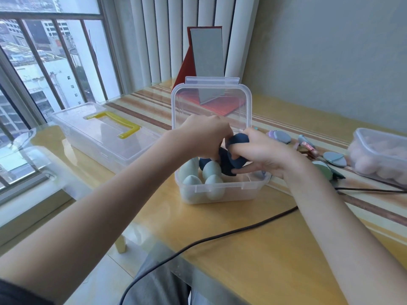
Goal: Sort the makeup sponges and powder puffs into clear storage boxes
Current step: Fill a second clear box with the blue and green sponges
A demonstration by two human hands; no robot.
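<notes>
both hands (207,137) (262,154) grip dark blue sponges (236,148) just above the open clear box (222,192). step: loading sponges. next: lower them beside the pale green sponges (211,172), then release.

No readable text, label, brand or number shows anywhere (not on the clear boxes (222,190), nor on the desk (253,238)).

Upright lid (211,102) behind box (222,191)
</notes>
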